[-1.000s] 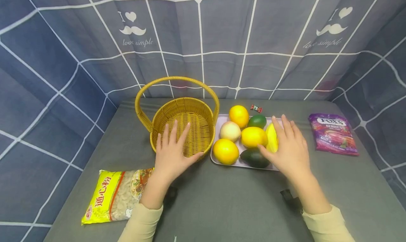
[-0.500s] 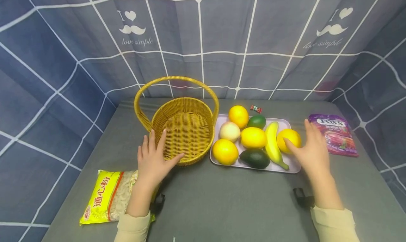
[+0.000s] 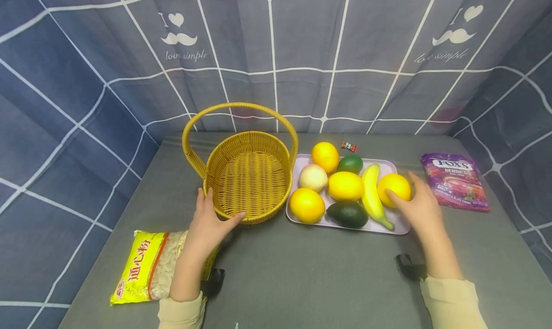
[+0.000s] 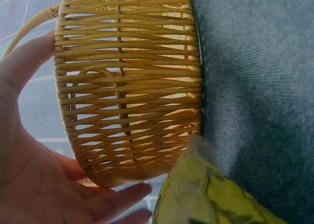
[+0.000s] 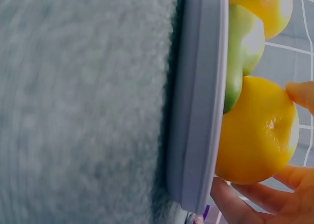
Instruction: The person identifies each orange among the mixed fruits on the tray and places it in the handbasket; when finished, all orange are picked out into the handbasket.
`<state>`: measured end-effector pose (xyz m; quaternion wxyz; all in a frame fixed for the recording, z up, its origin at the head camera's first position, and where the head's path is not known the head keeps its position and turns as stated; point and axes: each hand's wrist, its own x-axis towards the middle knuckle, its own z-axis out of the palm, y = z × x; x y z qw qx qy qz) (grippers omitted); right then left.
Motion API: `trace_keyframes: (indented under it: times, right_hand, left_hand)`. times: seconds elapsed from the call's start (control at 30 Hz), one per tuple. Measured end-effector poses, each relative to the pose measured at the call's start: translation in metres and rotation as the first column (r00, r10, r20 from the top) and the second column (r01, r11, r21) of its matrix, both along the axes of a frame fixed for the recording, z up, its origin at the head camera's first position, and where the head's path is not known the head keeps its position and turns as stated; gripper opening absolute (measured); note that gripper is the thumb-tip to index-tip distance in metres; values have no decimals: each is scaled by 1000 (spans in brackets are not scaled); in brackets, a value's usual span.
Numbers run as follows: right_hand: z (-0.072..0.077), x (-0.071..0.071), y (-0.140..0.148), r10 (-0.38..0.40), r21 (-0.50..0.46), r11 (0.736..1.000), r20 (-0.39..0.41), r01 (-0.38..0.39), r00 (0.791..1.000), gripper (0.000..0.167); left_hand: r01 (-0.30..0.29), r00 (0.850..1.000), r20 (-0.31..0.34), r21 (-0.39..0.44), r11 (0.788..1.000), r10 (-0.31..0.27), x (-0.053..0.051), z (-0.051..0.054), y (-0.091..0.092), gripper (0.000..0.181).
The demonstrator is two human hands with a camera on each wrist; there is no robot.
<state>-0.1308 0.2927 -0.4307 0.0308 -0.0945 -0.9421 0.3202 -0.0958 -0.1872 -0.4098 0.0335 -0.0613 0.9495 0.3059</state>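
A round wicker basket [image 3: 254,180] with a tall arched handle stands at centre-left. My left hand [image 3: 209,228] holds its near left rim, the thumb at the front and fingers round the left side; the left wrist view shows other fingers outside the woven wall [image 4: 130,81]. On the right, my right hand [image 3: 420,209] grips an orange [image 3: 394,190] at the right end of a pale purple tray [image 3: 310,224]. In the right wrist view, thumb and fingers lie on opposite sides of that orange [image 5: 257,135], which touches or nearly touches the tray.
Also on the tray are a banana [image 3: 371,195], a lemon [image 3: 346,186], an avocado [image 3: 347,215], a peach [image 3: 313,178], a green fruit [image 3: 350,164] and two more oranges [image 3: 307,205]. A pasta bag [image 3: 151,266], candy bag [image 3: 454,180] and small wrapped sweet [image 3: 349,146] lie around.
Both hands first swung outward, away from over the basket and tray. Since then the left has come onto the basket's rim, and the right has closed round the rightmost orange.
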Motion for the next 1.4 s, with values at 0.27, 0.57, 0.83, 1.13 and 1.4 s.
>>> trace_keyframes:
  times: [0.27,0.57,0.83,1.13,1.4]
  right_hand:
    - [-1,0,-2,-2,-28,1000,-36,1,999,85]
    - [-4,0,-3,-27,-110,994,-67,20,997,77]
    - [-6,1,-3,-62,-157,986,-85,49,994,75]
    - [7,7,-8,-100,-192,978,-125,75,987,74]
    - [34,13,-29,-69,-232,972,-176,26,982,72]
  left_hand:
    - [-45,998,42,92,995,41,0,-1,1,124]
    - [-66,997,47,115,991,61,-1,-5,1,125]
    - [-70,997,30,120,990,67,0,-7,1,124]
    - [-66,998,26,114,991,64,1,-8,1,122]
    - [-62,998,24,113,992,59,1,-8,0,123]
